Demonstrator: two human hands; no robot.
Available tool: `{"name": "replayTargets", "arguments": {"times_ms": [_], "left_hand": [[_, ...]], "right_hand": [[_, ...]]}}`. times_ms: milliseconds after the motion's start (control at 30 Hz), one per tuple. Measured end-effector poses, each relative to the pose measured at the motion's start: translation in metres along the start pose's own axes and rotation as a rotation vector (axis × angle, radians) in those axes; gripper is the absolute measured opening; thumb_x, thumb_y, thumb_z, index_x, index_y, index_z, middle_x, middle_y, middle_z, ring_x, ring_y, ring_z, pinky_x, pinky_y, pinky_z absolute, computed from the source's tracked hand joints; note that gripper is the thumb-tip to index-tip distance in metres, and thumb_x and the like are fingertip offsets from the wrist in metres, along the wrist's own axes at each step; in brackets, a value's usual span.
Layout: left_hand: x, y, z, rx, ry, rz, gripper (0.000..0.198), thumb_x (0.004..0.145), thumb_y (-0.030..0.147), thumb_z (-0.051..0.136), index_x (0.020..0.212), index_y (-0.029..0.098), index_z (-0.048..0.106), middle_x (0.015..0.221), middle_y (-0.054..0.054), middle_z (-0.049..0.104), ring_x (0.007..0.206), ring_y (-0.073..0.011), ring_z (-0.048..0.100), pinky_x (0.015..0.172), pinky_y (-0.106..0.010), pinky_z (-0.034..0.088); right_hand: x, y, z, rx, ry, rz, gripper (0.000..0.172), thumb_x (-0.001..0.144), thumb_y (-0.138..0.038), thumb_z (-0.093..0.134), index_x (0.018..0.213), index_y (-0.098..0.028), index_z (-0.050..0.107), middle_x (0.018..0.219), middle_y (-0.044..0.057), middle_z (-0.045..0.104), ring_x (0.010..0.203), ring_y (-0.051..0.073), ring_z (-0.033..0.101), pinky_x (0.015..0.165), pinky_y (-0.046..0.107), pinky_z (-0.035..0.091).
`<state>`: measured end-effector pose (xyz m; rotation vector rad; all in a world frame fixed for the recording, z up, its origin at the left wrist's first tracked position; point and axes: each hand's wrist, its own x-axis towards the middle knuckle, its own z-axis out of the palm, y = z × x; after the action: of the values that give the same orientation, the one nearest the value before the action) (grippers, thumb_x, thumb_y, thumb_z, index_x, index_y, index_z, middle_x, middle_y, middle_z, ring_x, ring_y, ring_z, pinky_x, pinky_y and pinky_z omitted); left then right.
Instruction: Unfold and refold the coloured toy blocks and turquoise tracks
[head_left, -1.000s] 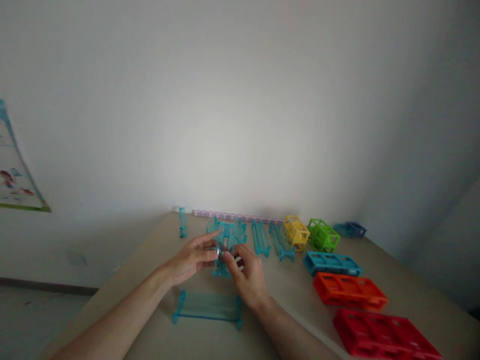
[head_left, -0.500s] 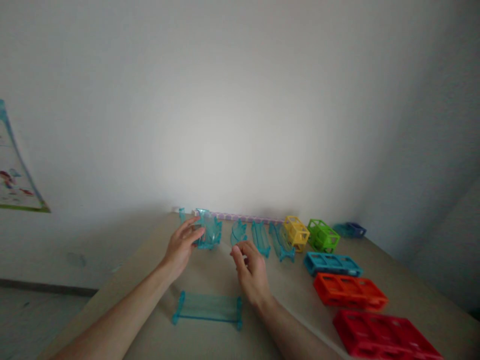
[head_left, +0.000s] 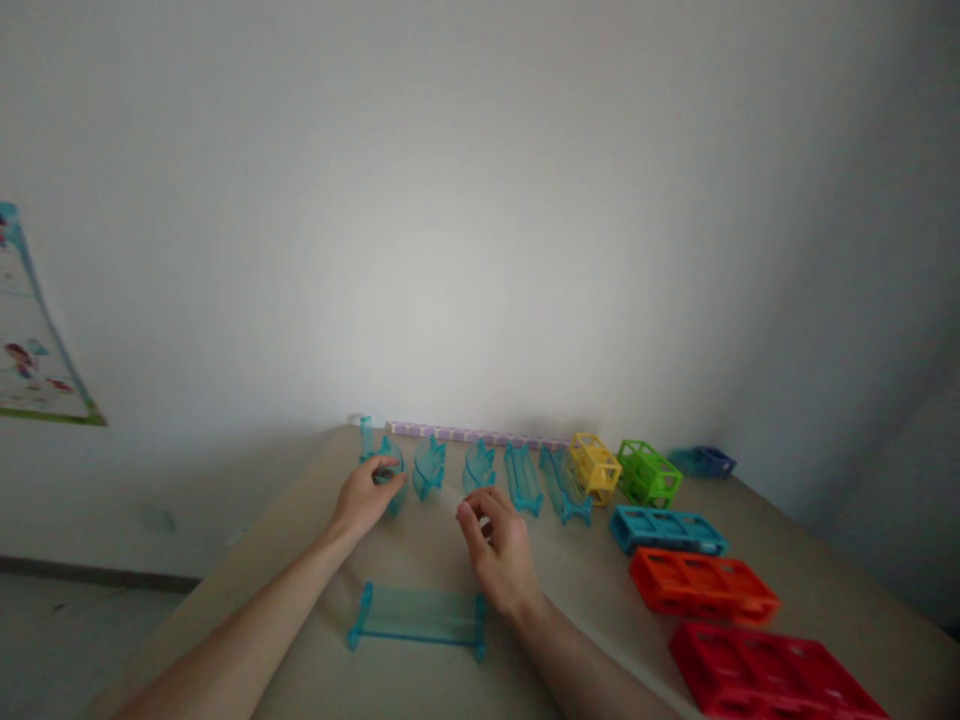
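Note:
My left hand point(head_left: 363, 498) rests on the table with its fingers curled round a small clear teal curved track piece point(head_left: 390, 478) at the left end of a row. Just to the right stand two similar teal curved pieces point(head_left: 428, 470) point(head_left: 478, 467), then two straight teal track pieces point(head_left: 521, 478). My right hand point(head_left: 496, 545) hovers in the middle with fingers loosely curled and nothing visible in them. A long clear teal track piece point(head_left: 417, 613) lies flat on the table, near both forearms.
Coloured open frame blocks run along the right: yellow point(head_left: 594, 465), green point(head_left: 649, 473), dark blue point(head_left: 703, 461), light blue point(head_left: 664, 529), orange point(head_left: 701, 586), red point(head_left: 772, 676). A purple strip point(head_left: 472, 434) lies at the table's far edge by the wall. A poster point(head_left: 30, 340) hangs left.
Both hands held one teal piece together; they parted. My left hand carried a teal piece left and set it down at the row's end, while my right hand drew back slightly.

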<state>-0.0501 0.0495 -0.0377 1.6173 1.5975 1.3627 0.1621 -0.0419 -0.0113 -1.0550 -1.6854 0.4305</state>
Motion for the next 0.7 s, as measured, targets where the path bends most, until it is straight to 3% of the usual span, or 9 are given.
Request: {"name": "replayTargets", "arguments": {"times_ms": [200,367,567,700], "left_hand": [[0.010,-0.011,-0.004,0.110,0.006,0.041,0.057,0.065,0.049,0.067,0.113,0.020,0.061,0.082,-0.004,0.062,0.076,-0.0214,0.060,0.076,-0.033,0.045],[0.019,-0.018,-0.009,0.122,0.021,0.029,0.073,0.065,0.056,0.065,0.125,0.018,0.051,0.085,-0.004,0.060,0.081,-0.0222,0.060,0.080,-0.034,0.044],[0.020,-0.015,-0.015,0.114,-0.047,0.111,0.056,0.070,0.050,0.065,0.117,0.020,0.059,0.083,-0.005,0.062,0.083,-0.0234,0.060,0.081,-0.035,0.044],[0.026,-0.017,-0.021,0.208,0.103,0.199,0.031,0.080,0.034,0.055,0.104,0.020,0.068,0.085,-0.007,0.062,0.083,-0.0221,0.059,0.084,-0.034,0.045]], "right_hand": [[-0.001,-0.002,0.000,0.000,0.001,0.008,0.026,0.092,-0.031,0.047,0.072,-0.017,0.058,0.079,0.004,0.054,0.068,0.013,0.052,0.056,0.021,0.042],[-0.001,0.000,0.002,-0.010,-0.001,0.019,0.025,0.091,-0.030,0.047,0.072,-0.017,0.058,0.078,0.003,0.054,0.069,0.013,0.053,0.056,0.020,0.041],[-0.002,-0.006,-0.001,-0.045,-0.071,-0.004,0.025,0.090,-0.030,0.047,0.071,-0.017,0.056,0.076,0.003,0.054,0.067,0.013,0.052,0.057,0.021,0.041],[-0.006,-0.017,-0.011,-0.072,-0.348,-0.201,0.015,0.079,-0.031,0.062,0.088,-0.019,0.063,0.090,0.005,0.060,0.082,0.017,0.057,0.074,0.027,0.045]]}}
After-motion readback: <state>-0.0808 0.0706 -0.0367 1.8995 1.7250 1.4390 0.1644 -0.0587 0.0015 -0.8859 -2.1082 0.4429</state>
